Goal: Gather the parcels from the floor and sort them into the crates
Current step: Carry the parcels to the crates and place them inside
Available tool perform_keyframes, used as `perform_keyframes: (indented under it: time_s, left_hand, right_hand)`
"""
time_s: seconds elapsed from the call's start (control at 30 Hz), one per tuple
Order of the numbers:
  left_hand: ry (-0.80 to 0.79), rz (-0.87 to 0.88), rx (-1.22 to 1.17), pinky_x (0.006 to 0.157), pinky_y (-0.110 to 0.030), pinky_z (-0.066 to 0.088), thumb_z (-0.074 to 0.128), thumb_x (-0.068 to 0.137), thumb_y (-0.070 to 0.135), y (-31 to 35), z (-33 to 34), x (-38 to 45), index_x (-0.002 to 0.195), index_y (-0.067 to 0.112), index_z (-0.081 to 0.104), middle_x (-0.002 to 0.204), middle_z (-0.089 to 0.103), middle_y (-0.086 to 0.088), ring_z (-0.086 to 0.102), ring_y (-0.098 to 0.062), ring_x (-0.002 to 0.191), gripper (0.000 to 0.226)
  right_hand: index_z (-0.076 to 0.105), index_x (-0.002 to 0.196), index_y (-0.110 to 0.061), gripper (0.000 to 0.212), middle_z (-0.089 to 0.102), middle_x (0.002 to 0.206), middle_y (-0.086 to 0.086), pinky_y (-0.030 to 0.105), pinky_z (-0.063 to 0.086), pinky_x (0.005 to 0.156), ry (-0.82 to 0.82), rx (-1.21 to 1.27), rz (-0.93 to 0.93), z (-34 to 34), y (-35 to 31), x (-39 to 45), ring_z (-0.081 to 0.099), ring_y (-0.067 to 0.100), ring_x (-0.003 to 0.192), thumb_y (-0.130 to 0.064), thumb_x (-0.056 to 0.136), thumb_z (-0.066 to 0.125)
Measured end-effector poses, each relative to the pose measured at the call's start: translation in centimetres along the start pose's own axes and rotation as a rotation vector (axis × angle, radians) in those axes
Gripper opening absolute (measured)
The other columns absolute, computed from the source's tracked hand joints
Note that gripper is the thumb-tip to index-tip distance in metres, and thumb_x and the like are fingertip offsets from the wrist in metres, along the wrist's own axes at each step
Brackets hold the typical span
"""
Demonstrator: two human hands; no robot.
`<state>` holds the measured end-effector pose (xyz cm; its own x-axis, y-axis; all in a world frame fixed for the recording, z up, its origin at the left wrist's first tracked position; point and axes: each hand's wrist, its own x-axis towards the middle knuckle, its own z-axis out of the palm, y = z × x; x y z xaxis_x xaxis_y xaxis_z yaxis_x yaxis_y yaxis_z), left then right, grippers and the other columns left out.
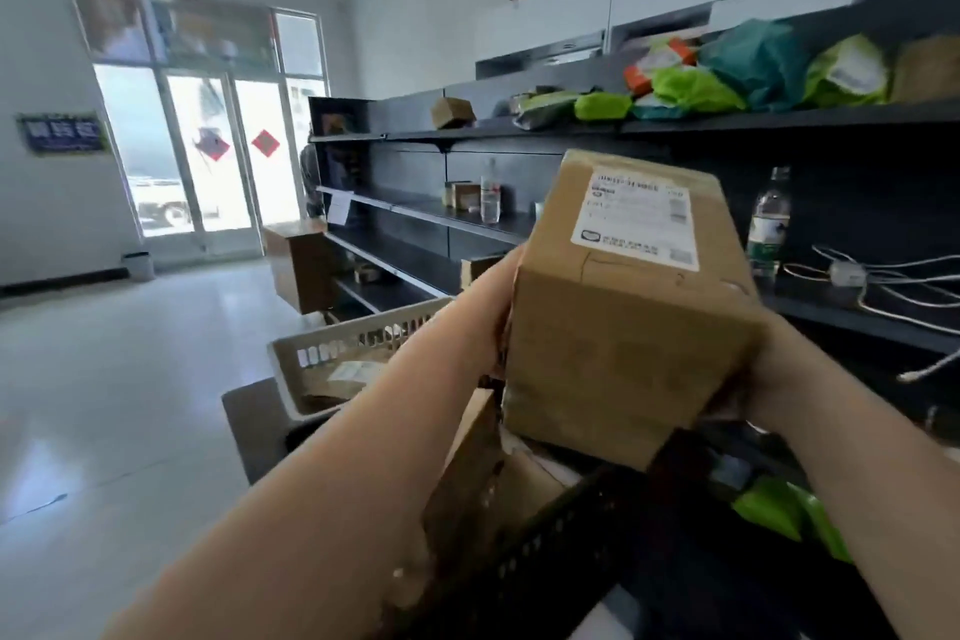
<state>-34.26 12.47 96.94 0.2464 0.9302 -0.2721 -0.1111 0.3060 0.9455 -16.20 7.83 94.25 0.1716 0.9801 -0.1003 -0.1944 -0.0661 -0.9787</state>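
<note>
Both hands clamp one cardboard parcel (623, 307) between them: the left hand (498, 312) is pressed flat on its left face, the right hand (769, 369) is cupped round its lower right corner. With its label face tilted up, the parcel hangs directly above the black crate (561, 551); the beige crate (311, 359) lies left of the parcel and farther off, on the left hand's side. A drop into the black one looks like a short lowering; the beige one needs a leftward reach.

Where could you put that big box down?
Bare room: the dark middle shelf left of the clear bottle, and the shiny floor left of the beige crate. Crowded: the top shelf with green bags.
</note>
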Motion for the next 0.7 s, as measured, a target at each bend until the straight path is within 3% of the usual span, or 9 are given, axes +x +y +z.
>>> perform_keyframes:
  time_s: [0.13, 0.2, 0.37, 0.43, 0.57, 0.7]
  left_hand:
    - [0.031, 0.145, 0.050, 0.054, -0.024, 0.050, 0.053, 0.085, 0.043, 4.1, -11.0, -0.4, 0.039, 0.014, 0.068, 0.054, 0.067, -0.003, 0.062, -0.017, 0.040, 0.057]
    - [0.065, 0.147, 0.080, 0.055, -0.025, 0.052, 0.053, 0.086, 0.043, 6.0, -15.7, -0.2, 0.043, 0.012, 0.068, 0.053, 0.066, -0.004, 0.061, -0.018, 0.039, 0.055]
    - [0.056, 0.100, 0.151, 0.043, -0.033, 0.054, 0.053, 0.080, 0.047, 8.8, -25.9, 1.8, 0.038, 0.014, 0.068, 0.049, 0.066, -0.003, 0.062, -0.019, 0.039, 0.056]
    - [0.058, 0.099, 0.140, 0.038, -0.032, 0.051, 0.052, 0.085, 0.042, 9.5, -28.4, 3.6, 0.038, 0.011, 0.067, 0.044, 0.064, -0.004, 0.060, -0.018, 0.034, 0.058]
    - [0.038, 0.126, 0.069, 0.032, -0.022, 0.047, 0.044, 0.093, 0.031, 9.7, -33.0, 9.1, 0.032, 0.010, 0.064, 0.038, 0.060, -0.002, 0.057, -0.014, 0.031, 0.067]
    - [0.084, 0.135, 0.067, 0.034, -0.020, 0.047, 0.046, 0.093, 0.025, 9.3, -36.8, 14.1, 0.038, 0.007, 0.065, 0.040, 0.062, -0.003, 0.059, -0.014, 0.033, 0.061]
  right_hand:
    - [0.066, 0.077, -0.020, 0.051, 0.073, 0.069, 0.008, 0.041, 0.050, 0.061, -0.053, -0.054, 0.043, 10.4, -0.1, 2.7, 0.065, 0.030, 0.076, -0.070, 0.074, 0.054]
    - [0.066, 0.078, -0.018, 0.053, 0.073, 0.070, 0.010, 0.044, 0.050, 0.067, -0.071, -0.060, 0.064, 15.4, 0.2, 4.8, 0.064, 0.032, 0.078, -0.069, 0.073, 0.054]
    - [0.066, 0.079, -0.017, 0.051, 0.070, 0.094, 0.013, 0.052, 0.048, 0.082, -0.069, -0.042, 0.117, 26.3, 2.0, 9.7, 0.064, 0.036, 0.089, -0.066, 0.069, 0.055]
    - [0.067, 0.080, -0.017, 0.053, 0.070, 0.095, 0.013, 0.047, 0.051, 0.075, -0.070, -0.036, 0.148, 29.3, 3.0, 11.7, 0.064, 0.035, 0.089, -0.067, 0.067, 0.056]
    - [0.070, 0.076, -0.014, 0.063, 0.074, 0.076, 0.013, 0.043, 0.054, 0.057, -0.092, 0.010, 0.204, 33.1, 5.0, 16.8, 0.069, 0.033, 0.074, -0.075, 0.063, 0.059]
    - [0.070, 0.085, -0.017, 0.063, 0.072, 0.089, 0.014, 0.041, 0.053, 0.068, -0.119, -0.019, 0.214, 36.3, 6.7, 22.6, 0.065, 0.035, 0.086, -0.076, 0.066, 0.056]
